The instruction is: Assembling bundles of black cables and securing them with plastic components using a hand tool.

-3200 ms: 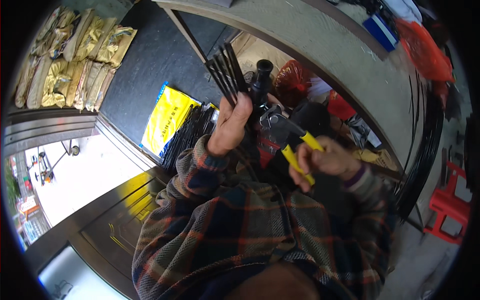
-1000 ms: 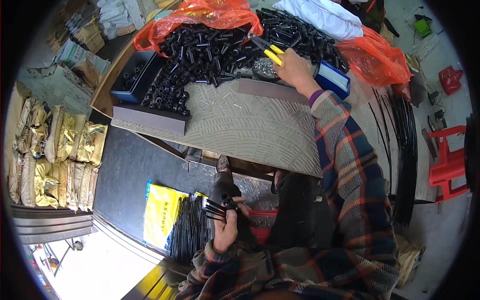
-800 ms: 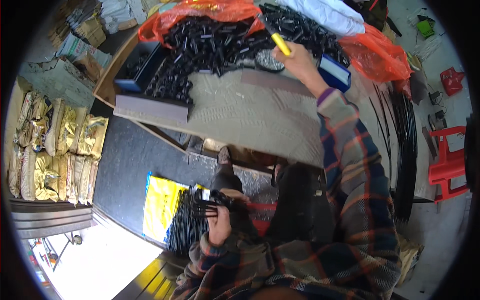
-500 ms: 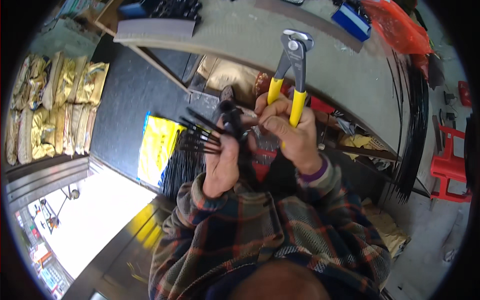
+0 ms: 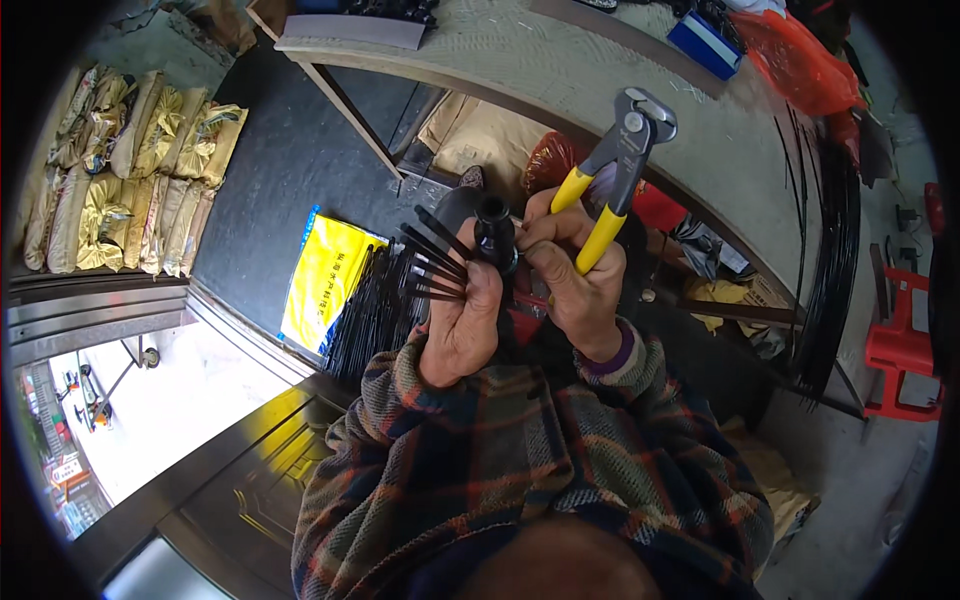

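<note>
Left hand [image 5: 462, 325] curls around a short, shiny black plastic tube [image 5: 494, 238] and pinches a fan of thin black sticks [image 5: 443, 234] under its thumb. Right hand [image 5: 585, 280] holds big yellow-handled metal pincers [image 5: 626, 170], its fingertips pinched together right beside the tube; what they pinch is too small to tell. The tube looks light, stiff and maybe slippery, so its middle seems best to hold. One second ago, the right hand reached over the grey table [image 5: 520, 45]; now it is back by the tube.

From afar I'd call this a workshop — worn bench [image 5: 500, 55], stacked sacks [image 5: 150, 180], bundled black strips [image 5: 836, 260], yellow-handled pincers [image 5: 622, 180].
</note>
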`<state>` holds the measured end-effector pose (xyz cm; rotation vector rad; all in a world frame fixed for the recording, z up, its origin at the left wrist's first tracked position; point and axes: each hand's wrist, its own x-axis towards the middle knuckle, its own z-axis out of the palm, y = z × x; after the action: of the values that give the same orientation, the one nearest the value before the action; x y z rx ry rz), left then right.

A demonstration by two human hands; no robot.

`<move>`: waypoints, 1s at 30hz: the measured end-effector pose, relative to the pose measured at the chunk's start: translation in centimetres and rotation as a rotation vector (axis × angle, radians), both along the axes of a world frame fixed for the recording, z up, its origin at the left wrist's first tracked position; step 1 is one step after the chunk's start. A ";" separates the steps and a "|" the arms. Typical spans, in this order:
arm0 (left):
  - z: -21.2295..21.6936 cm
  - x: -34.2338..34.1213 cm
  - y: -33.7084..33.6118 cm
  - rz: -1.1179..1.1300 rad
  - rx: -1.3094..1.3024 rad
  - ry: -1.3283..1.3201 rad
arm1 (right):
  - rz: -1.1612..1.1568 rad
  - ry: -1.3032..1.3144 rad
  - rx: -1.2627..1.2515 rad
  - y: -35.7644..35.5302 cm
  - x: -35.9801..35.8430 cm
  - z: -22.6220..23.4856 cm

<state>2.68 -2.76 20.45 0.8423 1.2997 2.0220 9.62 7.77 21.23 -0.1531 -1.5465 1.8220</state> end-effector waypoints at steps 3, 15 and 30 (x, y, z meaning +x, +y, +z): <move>0.0 -0.2 -0.3 -0.097 0.009 0.016 | -0.002 -0.003 0.037 0.0 0.4 0.4; -0.4 -1.5 -0.2 0.037 -0.060 0.044 | -0.113 -0.169 0.391 0.4 -0.3 0.8; -1.5 -1.6 -0.2 -0.127 -0.055 -0.027 | -0.217 -0.540 1.816 7.2 4.3 4.8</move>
<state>1.08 -2.98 18.92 0.8477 1.2492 1.8840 13.93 14.93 26.06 0.0825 -2.7541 -0.2948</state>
